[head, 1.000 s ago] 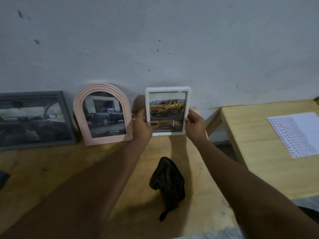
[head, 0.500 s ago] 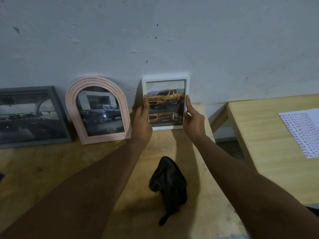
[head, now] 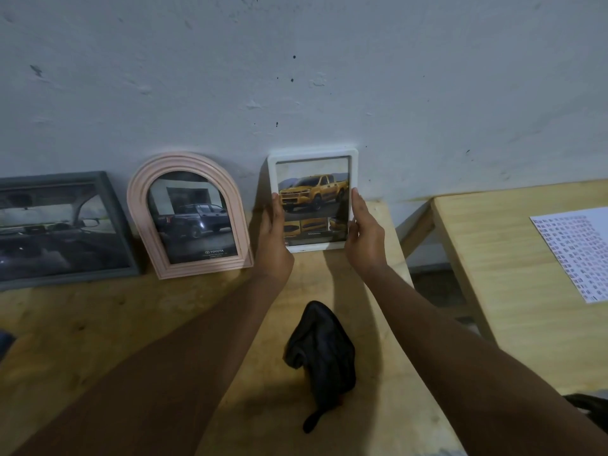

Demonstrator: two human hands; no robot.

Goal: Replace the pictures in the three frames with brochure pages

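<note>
White frame [head: 314,199] stands on bench [head: 98,324] against wall [head: 296,93]. Left hand [head: 273,238] and right hand [head: 363,238] flank it, straight fingers pressing its side edges. Advise: seat base firmly, release both sides together.

— From where does the camera look?
— From the person's head, forward and down across the desk [head: 98,324], facing the wall [head: 296,77].
— How near?
— Near: the outstretched left hand [head: 274,245] and right hand [head: 363,238] reach mid-picture.
</note>
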